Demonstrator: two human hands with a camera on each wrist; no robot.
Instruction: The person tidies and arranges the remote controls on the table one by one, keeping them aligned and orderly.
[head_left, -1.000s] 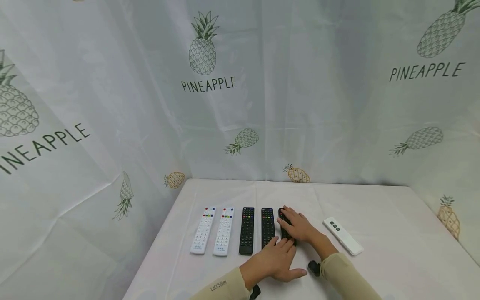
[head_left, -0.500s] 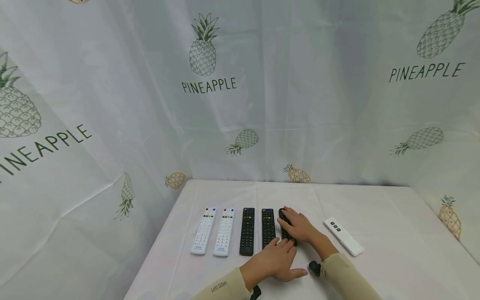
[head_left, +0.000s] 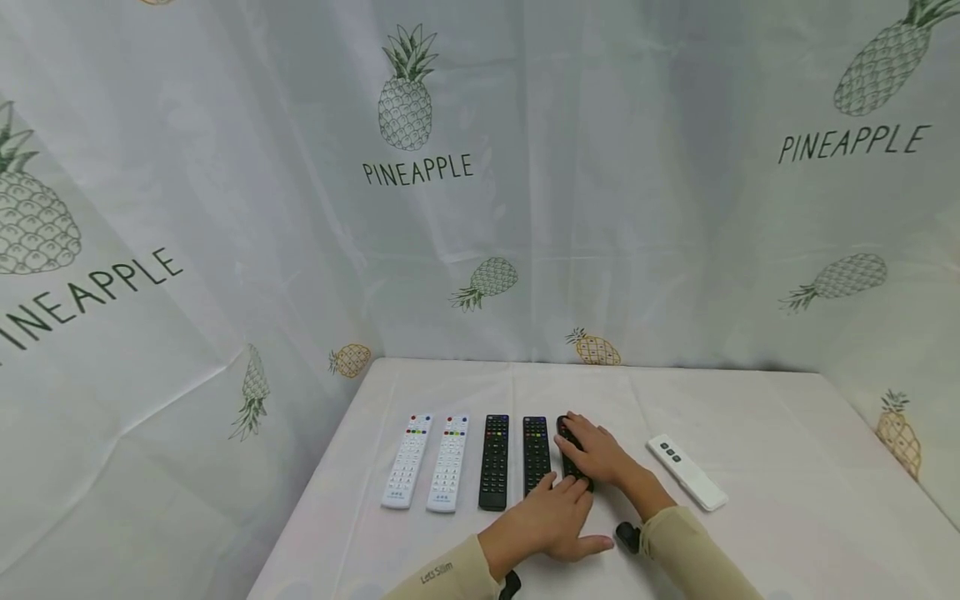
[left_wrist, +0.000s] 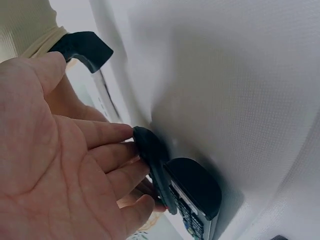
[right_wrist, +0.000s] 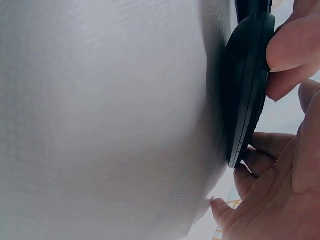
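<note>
My right hand (head_left: 596,454) lies over the rightmost black remote control (head_left: 573,467), its fingers extended across the far part. In the right wrist view, fingertips of that hand touch the upper side of the remote (right_wrist: 246,82). My left hand (head_left: 553,518) stretches out palm down, fingertips at the remote's near end and thumb spread to the right. The left wrist view has its straight fingers touching the remote's rounded end (left_wrist: 149,142). Just left of it lies a second black remote (head_left: 536,450), whose near end the left hand partly covers.
Further left lie another black remote (head_left: 493,462) and two white remotes, one inner (head_left: 448,463) and one outer (head_left: 407,461). A white three-button remote (head_left: 687,472) lies slanted at the right. Pineapple-print cloth (head_left: 600,208) hangs behind the white-covered table (head_left: 780,433).
</note>
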